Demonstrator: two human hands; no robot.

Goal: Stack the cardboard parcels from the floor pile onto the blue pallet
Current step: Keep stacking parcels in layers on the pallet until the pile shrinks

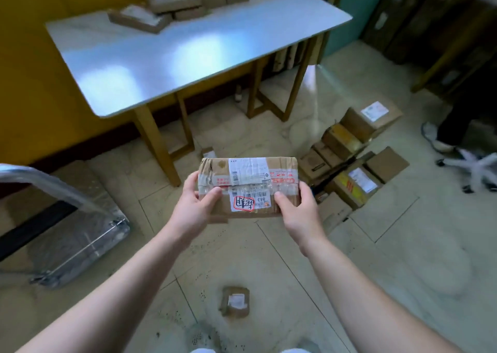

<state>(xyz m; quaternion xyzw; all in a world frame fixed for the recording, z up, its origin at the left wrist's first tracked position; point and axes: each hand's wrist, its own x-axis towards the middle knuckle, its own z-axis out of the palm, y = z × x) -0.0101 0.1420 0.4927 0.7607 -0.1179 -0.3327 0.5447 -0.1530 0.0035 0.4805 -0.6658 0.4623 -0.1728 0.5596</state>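
I hold a flat cardboard parcel [248,183] wrapped in clear tape, with white labels and a red-marked sticker, in front of me above the floor. My left hand [197,207] grips its left end, thumb on top. My right hand [297,210] grips its right end the same way. A pile of several cardboard parcels [352,159] lies on the floor to the right. One small parcel [235,301] lies alone on the floor near my feet. No blue pallet shows in this view.
A white-topped table [188,48] with wooden legs stands ahead, several parcels [174,2] at its far end. A metal-framed trolley [61,234] sits at the left. A person's leg and shoe [441,137] and a white chair base [476,167] are at the right.
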